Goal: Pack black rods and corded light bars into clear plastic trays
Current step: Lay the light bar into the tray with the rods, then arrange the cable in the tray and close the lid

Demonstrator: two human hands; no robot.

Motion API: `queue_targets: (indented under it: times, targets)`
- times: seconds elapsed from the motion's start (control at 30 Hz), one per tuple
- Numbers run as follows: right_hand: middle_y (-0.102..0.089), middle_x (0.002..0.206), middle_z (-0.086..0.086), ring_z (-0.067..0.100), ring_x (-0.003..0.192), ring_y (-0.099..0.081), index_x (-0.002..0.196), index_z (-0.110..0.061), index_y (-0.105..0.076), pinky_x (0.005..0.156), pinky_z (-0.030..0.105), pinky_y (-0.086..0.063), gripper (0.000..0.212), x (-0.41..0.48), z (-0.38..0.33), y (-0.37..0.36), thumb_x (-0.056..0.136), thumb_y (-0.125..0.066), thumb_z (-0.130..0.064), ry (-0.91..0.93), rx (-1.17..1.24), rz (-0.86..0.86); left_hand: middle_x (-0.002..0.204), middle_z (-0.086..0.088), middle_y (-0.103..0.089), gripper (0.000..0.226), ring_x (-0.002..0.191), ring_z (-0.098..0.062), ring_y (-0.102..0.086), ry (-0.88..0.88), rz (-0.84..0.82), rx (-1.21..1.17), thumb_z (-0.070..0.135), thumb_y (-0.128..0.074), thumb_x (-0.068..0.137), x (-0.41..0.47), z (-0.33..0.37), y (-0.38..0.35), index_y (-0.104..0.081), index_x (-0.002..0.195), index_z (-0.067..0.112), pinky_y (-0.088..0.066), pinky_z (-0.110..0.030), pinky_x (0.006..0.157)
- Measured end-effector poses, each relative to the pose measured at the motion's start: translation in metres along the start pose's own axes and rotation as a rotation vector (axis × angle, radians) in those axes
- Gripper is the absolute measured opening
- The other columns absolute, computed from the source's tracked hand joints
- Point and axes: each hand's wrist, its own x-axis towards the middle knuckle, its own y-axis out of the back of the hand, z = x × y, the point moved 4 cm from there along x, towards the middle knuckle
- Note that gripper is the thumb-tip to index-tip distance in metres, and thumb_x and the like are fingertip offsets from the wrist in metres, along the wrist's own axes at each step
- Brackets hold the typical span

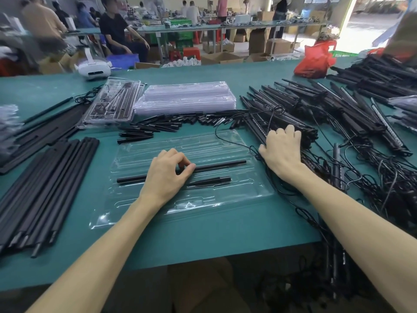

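Two black rods lie in the clear plastic tray (225, 141) at the middle of the green bench (203, 233) as a worker packs it: a long rod (216, 165) set along a moulded channel and a shorter rod (212, 180) just below it. The worker's left hand (165, 175) is curled over the long rod near its middle, thumb and forefinger pinched on it, seemingly seating it in its slot. The right hand (282, 150) reaches just past the tray's right edge, its fingers folded over the near end of a bundle of corded light bars (293, 123), whose thin black cords (372, 188) loop across the tray's far corner and spill off the bench edge. A row of spare long rods (45, 188) lies at the left, short black pieces (158, 127) are heaped behind the tray, and a stack of empty trays (185, 98) sits beyond them beside one packed tray (110, 102). The rods look stiff, light and smooth, best taken mid-length so they drop level into the channel; the thin tray would likely flex or slide if pushed at one end. The light bars appear rigid too, but their cords are limp and prone to tangle, so lifting a bar by its body, not its cord, seems the safer hold
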Motion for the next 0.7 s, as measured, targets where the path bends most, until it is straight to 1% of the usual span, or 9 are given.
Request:
queue_targets:
  times: [0.13,0.17,0.27,0.33,0.4,0.47,0.57,0.63,0.7]
  targets:
    - [-0.062,0.111,0.018,0.036,0.103,-0.054,0.107,-0.003,-0.06,0.094,0.047,-0.037,0.03,-0.005,0.004,0.014,0.096,-0.055,-0.031,-0.027,0.136,0.077,0.079,0.016,-0.053,0.021,0.082,-0.011,-0.047,-0.003,0.005,0.006,0.036,-0.067,0.094,0.001,0.0,0.0,-0.059,0.077,0.025,-0.044,-0.037,0.086]
    - [-0.061,0.112,0.017,0.036,0.1,-0.056,0.11,-0.004,-0.059,0.092,0.047,-0.04,0.03,-0.006,0.004,0.018,0.097,-0.056,-0.03,-0.028,0.21,0.079,0.079,0.016,-0.052,0.022,0.082,-0.011,-0.047,-0.005,0.009,0.01,0.036,-0.067,0.094,0.001,0.0,-0.001,-0.058,0.077,0.026,-0.044,-0.036,0.086]
    - [-0.055,0.116,0.01,0.029,0.09,-0.058,0.121,-0.008,-0.055,0.085,0.043,-0.049,0.033,-0.008,-0.001,0.032,0.095,-0.062,-0.028,-0.065,0.551,0.025,0.078,0.018,-0.051,0.022,0.081,-0.01,-0.046,-0.008,0.014,0.019,0.036,-0.065,0.095,0.002,-0.001,-0.001,-0.057,0.077,0.027,-0.043,-0.035,0.084]
    - [-0.053,0.111,0.005,0.018,0.086,-0.055,0.121,-0.011,-0.057,0.084,0.031,-0.049,0.034,-0.012,-0.009,0.042,0.092,-0.067,-0.024,-0.037,0.688,0.025,0.078,0.018,-0.051,0.023,0.081,-0.01,-0.046,-0.009,0.023,0.017,0.035,-0.065,0.095,0.002,-0.001,-0.001,-0.057,0.076,0.026,-0.042,-0.034,0.084]
    - [-0.051,0.105,0.0,0.006,0.079,-0.051,0.112,-0.013,-0.058,0.073,0.014,-0.043,0.027,-0.018,-0.021,0.055,0.09,-0.071,-0.02,0.035,0.782,0.058,0.077,0.017,-0.051,0.023,0.081,-0.011,-0.047,-0.006,0.031,0.016,0.035,-0.063,0.096,0.001,0.0,-0.001,-0.059,0.077,0.024,-0.042,-0.034,0.083]
    - [-0.052,0.101,-0.001,0.005,0.079,-0.05,0.103,-0.015,-0.054,0.067,0.016,-0.041,0.024,-0.028,-0.033,0.065,0.088,-0.072,-0.017,0.103,0.841,0.086,0.077,0.014,-0.053,0.024,0.081,-0.012,-0.047,0.003,0.03,0.016,0.034,-0.061,0.098,0.001,0.0,-0.001,-0.063,0.079,0.02,-0.043,-0.035,0.084]
    - [-0.055,0.098,0.001,0.015,0.079,-0.053,0.098,-0.013,-0.054,0.069,0.027,-0.046,0.023,-0.043,-0.051,0.077,0.086,-0.072,-0.008,0.212,0.868,0.12,0.078,0.008,-0.058,0.03,0.082,-0.014,-0.05,0.05,0.018,-0.037,0.033,-0.054,0.101,0.002,0.0,0.001,-0.07,0.08,0.019,-0.045,-0.036,0.084]
    - [-0.055,0.097,0.003,0.022,0.079,-0.054,0.098,-0.01,-0.054,0.07,0.032,-0.045,0.022,-0.052,-0.064,0.081,0.085,-0.069,-0.001,0.307,0.814,0.146,0.08,0.006,-0.063,0.038,0.085,-0.012,-0.056,0.118,0.034,-0.138,0.034,-0.048,0.104,0.002,-0.002,0.003,-0.072,0.079,0.021,-0.048,-0.035,0.083]
    - [-0.055,0.095,0.005,0.024,0.077,-0.053,0.097,-0.007,-0.053,0.069,0.032,-0.045,0.021,-0.062,-0.077,0.08,0.085,-0.067,0.003,0.392,0.775,0.141,0.081,0.004,-0.069,0.048,0.082,-0.008,-0.062,0.206,0.102,-0.309,0.039,-0.041,0.106,0.002,-0.005,0.008,-0.074,0.077,0.02,-0.049,-0.03,0.077]
